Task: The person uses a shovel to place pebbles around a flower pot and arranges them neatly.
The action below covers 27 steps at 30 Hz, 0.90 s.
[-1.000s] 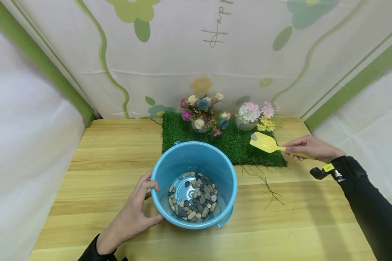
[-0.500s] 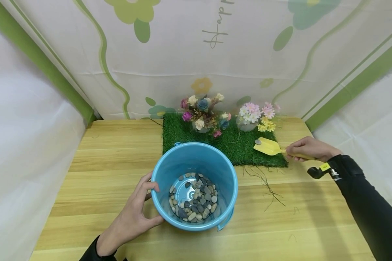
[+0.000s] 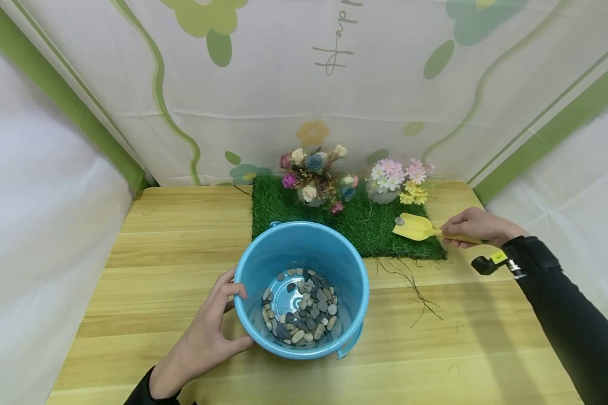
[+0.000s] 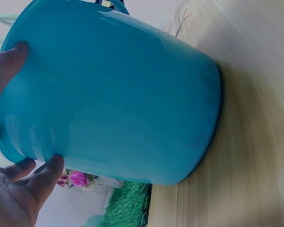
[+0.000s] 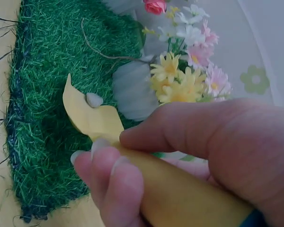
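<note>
A blue bucket [image 3: 255, 247] stands on the wooden table, with several grey, black and tan pebbles [image 3: 311, 309] at its bottom. My left hand [image 3: 210, 334] grips its left rim, one finger hooked over the edge and the thumb against the outer wall; the left wrist view shows thumb and fingers on the bucket's side [image 4: 113, 94]. My right hand [image 3: 478, 226] holds the handle of a small yellow shovel [image 3: 414, 227] over the right end of the grass mat. One grey pebble [image 5: 94, 100] lies on the shovel's blade near its front edge.
The green artificial grass mat [image 3: 364, 230] lies behind the bucket. Two pots of artificial flowers, mixed roses [image 3: 314, 177] and pink, white and yellow daisies [image 3: 400, 177], stand on it by the patterned curtain [image 3: 263, 84]. Dark loose strands [image 3: 416, 289] lie right of the bucket.
My right hand has brought the shovel slightly down and to the right over the mat, the pebble staying on its blade. The left hand and bucket have stayed in place.
</note>
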Available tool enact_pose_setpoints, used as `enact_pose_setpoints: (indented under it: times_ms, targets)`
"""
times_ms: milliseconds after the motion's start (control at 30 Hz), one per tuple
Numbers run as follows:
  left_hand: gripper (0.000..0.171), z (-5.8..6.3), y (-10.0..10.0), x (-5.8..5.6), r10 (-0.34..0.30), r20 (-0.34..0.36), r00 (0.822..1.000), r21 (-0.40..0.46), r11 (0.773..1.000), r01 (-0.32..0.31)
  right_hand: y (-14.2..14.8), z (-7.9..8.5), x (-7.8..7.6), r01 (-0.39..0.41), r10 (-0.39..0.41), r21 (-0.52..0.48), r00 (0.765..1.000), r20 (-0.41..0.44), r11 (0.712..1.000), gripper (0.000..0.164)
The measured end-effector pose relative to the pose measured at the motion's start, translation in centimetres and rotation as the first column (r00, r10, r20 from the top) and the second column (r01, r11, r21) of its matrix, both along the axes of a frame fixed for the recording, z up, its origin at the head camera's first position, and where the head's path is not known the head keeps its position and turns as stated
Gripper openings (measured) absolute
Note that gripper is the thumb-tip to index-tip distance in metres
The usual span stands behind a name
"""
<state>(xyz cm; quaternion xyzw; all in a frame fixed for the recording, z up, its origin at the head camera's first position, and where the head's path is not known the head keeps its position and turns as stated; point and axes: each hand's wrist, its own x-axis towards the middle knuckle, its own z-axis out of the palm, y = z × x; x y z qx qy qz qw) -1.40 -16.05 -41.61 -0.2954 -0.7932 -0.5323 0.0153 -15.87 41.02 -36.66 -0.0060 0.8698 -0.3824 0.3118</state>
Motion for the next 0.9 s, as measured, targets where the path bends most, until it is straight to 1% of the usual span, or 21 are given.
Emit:
enact_pose_setpoints:
  times_ms: [200,367,600,767,833,900]
  targets:
    - [0.066,-0.3,0.0,0.0,0.001,-0.020,1.000,0.001,1.000,-0.001,-0.9,0.9,0.3,-0.019,0.019,0.036,1.000,-0.007,0.999,0.040]
    - [0.067,-0.2,0.0,-0.1,-0.003,-0.031,1.000,0.004,1.000,0.003,-1.4,1.7,0.3,-0.030,0.032,0.090,0.999,-0.025,0.995,0.041]
    - [0.068,0.0,0.0,0.0,0.002,-0.005,1.000,-0.001,1.000,-0.002,-1.2,2.9,0.6,-0.045,0.053,0.140,0.997,-0.051,0.989,0.044]
    - [0.068,0.0,0.0,-0.1,-0.006,-0.024,1.000,0.003,1.000,0.006,-0.7,3.6,1.1,-0.063,0.074,0.138,0.995,-0.072,0.988,0.048]
    - [0.067,-0.1,0.0,-0.1,-0.005,-0.030,1.000,0.004,1.000,0.005,-0.7,3.9,1.3,-0.074,0.083,0.115,0.993,-0.081,0.991,0.048]
    - [0.067,-0.1,0.0,-0.1,-0.001,-0.031,1.000,0.001,1.000,0.001,-0.7,4.3,1.5,-0.102,0.109,0.073,0.990,-0.095,0.992,0.048]
